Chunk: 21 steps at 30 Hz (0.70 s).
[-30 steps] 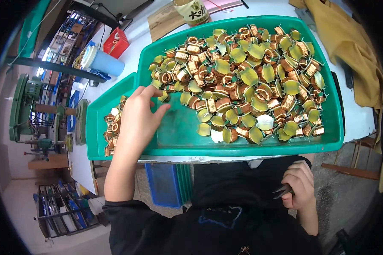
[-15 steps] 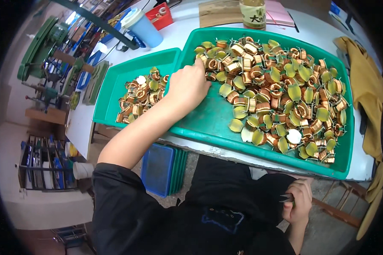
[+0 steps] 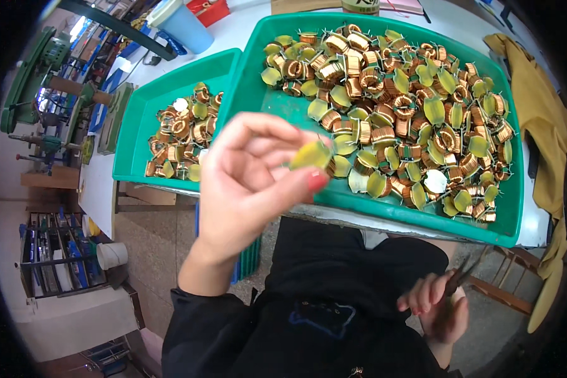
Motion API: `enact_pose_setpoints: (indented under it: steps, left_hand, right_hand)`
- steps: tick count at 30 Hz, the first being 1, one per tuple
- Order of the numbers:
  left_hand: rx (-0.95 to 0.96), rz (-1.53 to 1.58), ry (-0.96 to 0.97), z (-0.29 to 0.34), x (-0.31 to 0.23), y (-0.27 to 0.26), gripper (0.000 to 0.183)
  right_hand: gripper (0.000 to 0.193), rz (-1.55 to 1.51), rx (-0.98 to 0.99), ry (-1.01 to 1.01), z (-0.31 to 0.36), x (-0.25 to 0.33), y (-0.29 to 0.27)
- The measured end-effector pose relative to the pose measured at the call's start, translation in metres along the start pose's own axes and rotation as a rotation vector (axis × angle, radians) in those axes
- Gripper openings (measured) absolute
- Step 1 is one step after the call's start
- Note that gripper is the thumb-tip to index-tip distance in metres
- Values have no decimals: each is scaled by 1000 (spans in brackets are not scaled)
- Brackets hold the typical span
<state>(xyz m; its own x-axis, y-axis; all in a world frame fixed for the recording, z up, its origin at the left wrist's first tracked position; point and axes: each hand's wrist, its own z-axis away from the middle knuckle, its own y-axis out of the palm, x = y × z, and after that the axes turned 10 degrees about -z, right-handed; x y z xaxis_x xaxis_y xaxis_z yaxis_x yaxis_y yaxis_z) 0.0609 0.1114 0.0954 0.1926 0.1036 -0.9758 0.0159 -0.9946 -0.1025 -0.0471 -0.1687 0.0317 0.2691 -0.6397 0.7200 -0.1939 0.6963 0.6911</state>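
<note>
My left hand (image 3: 233,189) is raised over the near edge of the large green tray (image 3: 283,112). Its thumb and fingers pinch a copper coil (image 3: 313,156), whose yellow base plate faces me; the copper winding is mostly hidden. Low at the right, beside my lap, my right hand (image 3: 446,315) grips a dark pointed hand tool (image 3: 461,274). Two narrow prongs stick out past the fingers, but motion blurs its exact kind. Many copper ring coils (image 3: 397,107) with yellow plates and wire pins lie heaped in the large tray.
A smaller green tray (image 3: 132,129) with more coils adjoins on the left. Behind stand a blue cup (image 3: 189,28), a red box (image 3: 209,9) and a jar (image 3: 360,6). Mustard cloth (image 3: 528,107) hangs at the right. Stacked trays (image 3: 251,259) sit under the table.
My left hand has left the coil heap and come nearer to me, now with a coil in its fingers. My right hand has shifted slightly, turning the tool's prongs up and right.
</note>
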Motion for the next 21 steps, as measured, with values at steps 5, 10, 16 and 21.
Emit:
enact_pose_setpoints:
  steps: [5,10,16,21]
  left_hand:
    - [325,551,-371,25,12,16,32]
    - [461,573,-579,46,11,38,36]
    - [363,541,-436,67,31,72,48]
    - [355,492,-271,73,41,80,57]
  right_hand:
    - [35,-360,-64,283,5,9,26]
    - [37,-26,-153,511,15,21,31]
    - [28,415,-235,274,6,24,30]
    - [25,1241,-147,14,4,24,21]
